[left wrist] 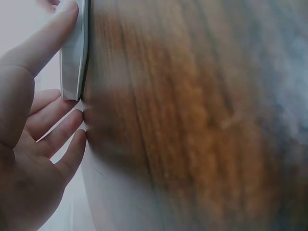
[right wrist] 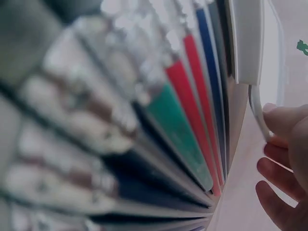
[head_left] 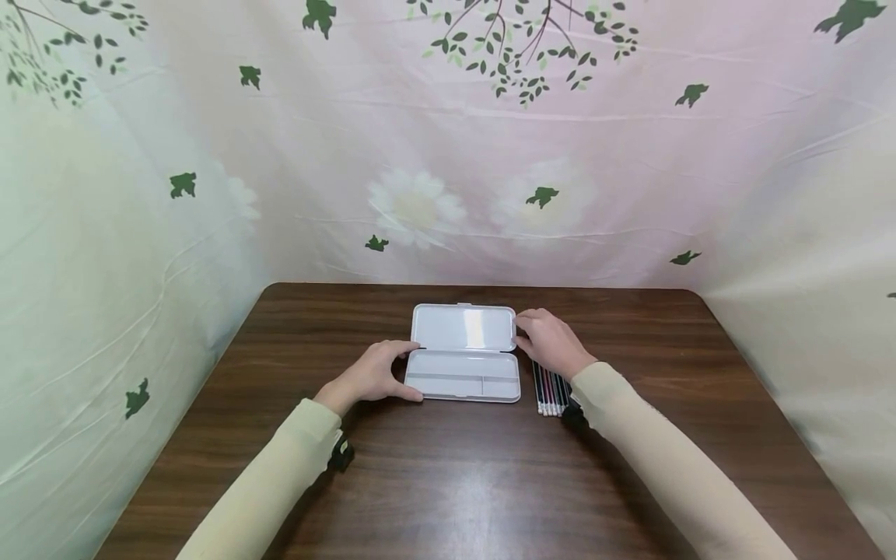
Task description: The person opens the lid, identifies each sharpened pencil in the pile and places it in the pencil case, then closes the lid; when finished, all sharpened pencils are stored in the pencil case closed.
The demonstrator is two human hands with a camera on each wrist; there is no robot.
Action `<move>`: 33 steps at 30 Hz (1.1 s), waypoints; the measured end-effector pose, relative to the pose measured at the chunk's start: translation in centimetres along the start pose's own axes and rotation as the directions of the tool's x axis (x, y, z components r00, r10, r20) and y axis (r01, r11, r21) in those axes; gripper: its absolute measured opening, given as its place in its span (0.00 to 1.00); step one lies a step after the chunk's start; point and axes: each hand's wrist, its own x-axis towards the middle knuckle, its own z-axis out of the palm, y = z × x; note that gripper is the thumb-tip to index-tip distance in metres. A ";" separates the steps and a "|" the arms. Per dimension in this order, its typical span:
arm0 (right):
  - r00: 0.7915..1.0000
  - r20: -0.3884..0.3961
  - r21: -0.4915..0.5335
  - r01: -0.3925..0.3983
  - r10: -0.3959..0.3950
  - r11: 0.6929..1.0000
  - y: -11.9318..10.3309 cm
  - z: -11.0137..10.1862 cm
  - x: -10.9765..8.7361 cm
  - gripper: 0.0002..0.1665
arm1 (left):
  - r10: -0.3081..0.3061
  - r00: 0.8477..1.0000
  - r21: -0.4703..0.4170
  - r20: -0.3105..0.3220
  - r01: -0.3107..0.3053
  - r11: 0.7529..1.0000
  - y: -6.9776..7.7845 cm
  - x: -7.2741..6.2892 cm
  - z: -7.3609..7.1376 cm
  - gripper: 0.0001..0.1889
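A white pencil case lies open on the table, its lid folded back on the far side and compartments showing in its base. My left hand holds the case at its left end, thumb at the near corner and fingertips by the hinge side. In the left wrist view, the left thumb lies against the case's wall. On the other side, my right hand pinches the lid's right edge between thumb and fingers. Several pencils lie side by side below the right hand, their far ends hidden by it.
The brown wooden table has rounded far corners. A printed cloth with leaves, birds and flowers hangs behind it and along both sides. The pencils lie close to the case's right end, eraser ends toward me.
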 end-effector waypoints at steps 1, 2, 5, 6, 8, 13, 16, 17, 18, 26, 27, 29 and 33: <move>1.000 0.010 -0.002 0.006 -0.006 1.000 0.0 0.1 0.0 0.09 | -0.002 1.000 -0.001 0.000 0.002 1.000 0.0 0.0 0.0 0.53; 1.000 0.015 -0.007 0.020 -0.020 1.000 -0.1 0.2 0.1 0.05 | 0.001 1.000 -0.001 -0.002 -0.001 1.000 0.0 0.0 0.0 0.53; 0.997 0.031 -0.014 0.071 -0.071 0.997 -0.1 0.4 0.1 0.05 | 0.003 1.000 -0.001 -0.004 -0.003 1.000 -0.1 0.0 -0.1 0.52; 0.996 0.036 -0.014 0.088 -0.087 0.996 -0.1 0.5 0.1 0.07 | 0.004 1.000 0.000 -0.007 -0.004 1.000 -0.1 0.0 -0.1 0.52; 0.993 0.043 -0.006 0.109 -0.108 0.994 -0.1 0.5 0.0 0.07 | 0.004 1.000 0.000 -0.011 -0.004 1.000 -0.1 -0.1 0.0 0.52; 0.995 0.067 0.033 0.072 -0.074 0.997 -0.1 0.0 -0.4 0.12 | 0.001 1.000 0.002 -0.021 -0.001 1.000 0.0 -0.1 0.1 0.52; 0.997 0.079 0.067 0.015 -0.020 0.998 -0.1 -0.7 -1.0 0.20 | -0.004 1.000 -0.004 -0.022 0.004 1.000 0.1 -0.1 0.2 0.52; 0.997 0.079 0.072 0.001 -0.007 0.997 0.0 -0.9 -1.2 0.21 | -0.007 1.000 -0.005 -0.020 0.007 1.000 0.1 -0.1 0.3 0.52; 0.997 0.077 0.078 -0.012 0.006 0.997 0.0 -1.1 -1.5 0.21 | -0.011 1.000 -0.006 -0.019 0.011 1.000 0.1 -0.2 0.3 0.52; 0.988 0.046 0.095 -0.152 0.148 0.984 1.1 -3.1 -4.2 0.19 | -0.035 0.999 -0.028 -0.023 0.035 0.999 -0.1 -0.2 0.4 0.51; 0.984 0.062 0.101 -0.170 0.164 0.980 1.4 -3.3 -4.5 0.19 | -0.035 0.999 -0.033 -0.024 0.035 0.999 -0.1 -0.2 0.4 0.51; 0.976 0.108 0.118 -0.202 0.189 0.972 1.9 -3.7 -5.1 0.19 | -0.032 0.999 -0.043 -0.024 0.031 0.999 -0.1 -0.2 0.4 0.50; 0.953 0.220 0.169 -0.248 0.209 0.954 2.8 -4.5 -6.3 0.16 | -0.024 0.999 -0.054 -0.022 0.023 0.998 0.0 -0.1 0.4 0.50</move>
